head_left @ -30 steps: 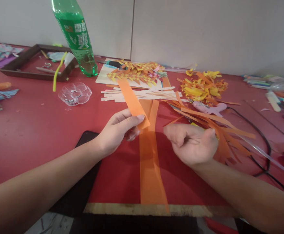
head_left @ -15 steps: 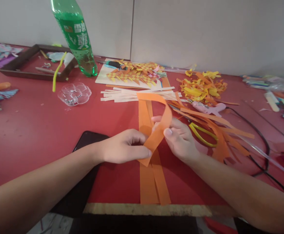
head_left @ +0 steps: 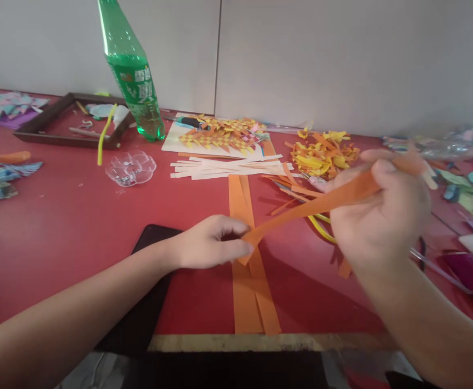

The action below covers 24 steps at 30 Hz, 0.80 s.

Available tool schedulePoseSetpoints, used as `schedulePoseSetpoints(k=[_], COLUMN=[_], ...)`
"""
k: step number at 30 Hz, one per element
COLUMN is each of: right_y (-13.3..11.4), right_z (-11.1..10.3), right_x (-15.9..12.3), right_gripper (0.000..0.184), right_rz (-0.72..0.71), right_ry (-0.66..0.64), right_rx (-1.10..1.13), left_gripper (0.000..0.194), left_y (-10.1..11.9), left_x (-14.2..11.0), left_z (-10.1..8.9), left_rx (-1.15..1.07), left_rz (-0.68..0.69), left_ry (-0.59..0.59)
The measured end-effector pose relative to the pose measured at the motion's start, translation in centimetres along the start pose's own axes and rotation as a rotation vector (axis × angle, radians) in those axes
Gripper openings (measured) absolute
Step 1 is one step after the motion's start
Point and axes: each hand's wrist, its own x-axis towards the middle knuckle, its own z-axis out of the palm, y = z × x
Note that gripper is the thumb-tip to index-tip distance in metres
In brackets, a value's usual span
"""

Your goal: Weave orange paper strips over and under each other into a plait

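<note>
An orange paper strip [head_left: 307, 210] is stretched between my two hands, twisted and slanting up to the right. My left hand [head_left: 215, 243] pinches its lower end between thumb and fingers. My right hand [head_left: 382, 216], raised higher, grips the other end, with a bit of strip sticking out past the fingers. Beneath, more orange paper strips [head_left: 246, 308] lie lengthwise on the red table, reaching its front edge and partly overlapping. A dark phone [head_left: 151, 292] rests under my left forearm.
A green bottle [head_left: 134, 92] stands at the back left beside a dark frame [head_left: 44, 134] and a clear flower-shaped dish [head_left: 131, 168]. White strips [head_left: 220, 168], a woven orange-yellow piece [head_left: 220, 135], paper scraps [head_left: 321, 154] and yellow-handled scissors [head_left: 319, 229] lie beyond my hands.
My right hand has moved up and to the right, pulling the curled orange strip out straighter. My left hand has kept its pinch in nearly the same place. The view has shifted slightly.
</note>
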Motion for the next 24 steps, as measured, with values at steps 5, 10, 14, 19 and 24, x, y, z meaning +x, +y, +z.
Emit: schedulePoseSetpoints(k=[5, 10, 14, 19, 24], right_y=[-0.2, 0.6, 1.0, -1.4, -3.9], right_z=[-3.4, -6.1, -5.6, -2.3, 0.4], right_x=[2.7, 3.0, 1.0, -2.4, -3.6], right_gripper=[0.019, 0.019, 0.022, 0.027, 0.028], right_rz=[-0.162, -0.097, 0.014, 0.112, 0.242], right_ry=[0.15, 0.23, 0.19, 0.017, -0.167], right_rx=[-0.09, -0.094, -0.064, 0.01, 0.147], left_gripper=[0.028, 0.023, 0.03, 0.068, 0.077], left_y=[1.3, 1.3, 0.0, -0.2, 0.5], left_x=[-0.6, -1.2, -1.5, -1.4, -0.3], left_z=[-0.3, -0.7, -0.4, 0.8, 1.6], left_rx=[0.197, 0.249, 0.217, 0.409, 0.424], left_rz=[0.032, -0.013, -0.029, 0.139, 0.372], left_ry=[0.329, 0.527, 0.506, 0.329, 0.208])
